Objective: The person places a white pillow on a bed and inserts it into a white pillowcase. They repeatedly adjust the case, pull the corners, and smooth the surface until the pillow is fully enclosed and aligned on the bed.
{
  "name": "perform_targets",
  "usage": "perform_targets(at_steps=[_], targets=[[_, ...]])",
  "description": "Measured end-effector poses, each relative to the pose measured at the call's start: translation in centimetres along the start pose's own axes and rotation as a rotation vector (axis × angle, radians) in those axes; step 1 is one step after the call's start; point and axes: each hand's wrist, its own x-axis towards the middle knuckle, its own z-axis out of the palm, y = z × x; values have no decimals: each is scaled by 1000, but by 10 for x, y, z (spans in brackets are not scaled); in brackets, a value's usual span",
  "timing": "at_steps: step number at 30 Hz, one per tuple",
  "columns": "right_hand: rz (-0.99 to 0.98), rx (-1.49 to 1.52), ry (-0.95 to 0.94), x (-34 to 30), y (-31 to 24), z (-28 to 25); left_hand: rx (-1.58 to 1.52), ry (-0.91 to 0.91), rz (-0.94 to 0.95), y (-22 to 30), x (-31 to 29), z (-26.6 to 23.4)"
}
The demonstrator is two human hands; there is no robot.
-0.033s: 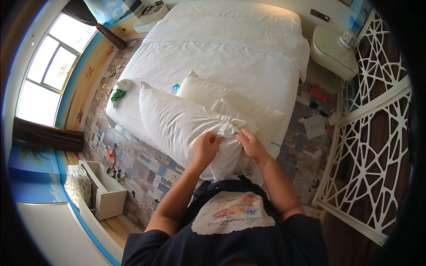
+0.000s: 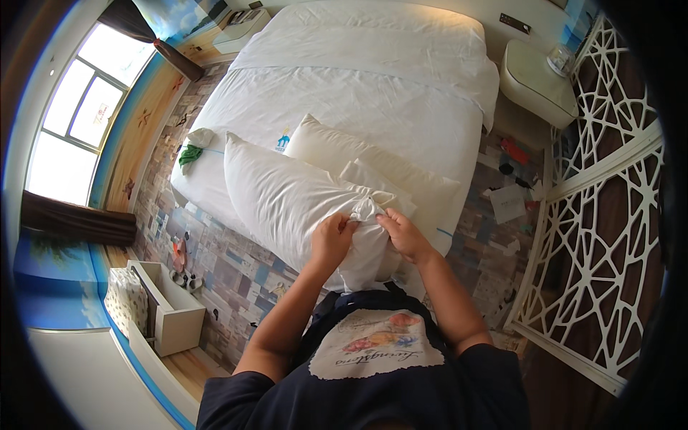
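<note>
Left hand (image 2: 332,238) and right hand (image 2: 403,235) have fingers pinched closed on the bunched end of a plump white fabric pillowcase (image 2: 276,183), seemingly filled but not yet smooth, beside a cream-white oblong pillow (image 2: 326,147) on the wide white-sheeted bed (image 2: 351,100)!

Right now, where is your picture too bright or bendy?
In the head view, the window glares washed-out white; in that same view, the white lattice screen looks warped toward the right edge, and the left hand and right hand look fairly sharp.
</note>
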Motion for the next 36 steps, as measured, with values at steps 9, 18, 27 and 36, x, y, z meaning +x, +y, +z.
perform_targets(at_steps=[9, 18, 27, 36], targets=[[-71, -147, 290, 9, 40, -34, 113, -69, 84, 6, -2, 41], [-438, -1378, 521, -12, 42, -7, 130, -19, 93, 6, -9, 38], [-393, -761, 274, -11, 55, -24, 322, 12, 132, 4, -12, 43], [-541, -934, 546, 16, 26, -24, 271, 102, 305, 35, -4, -9]])
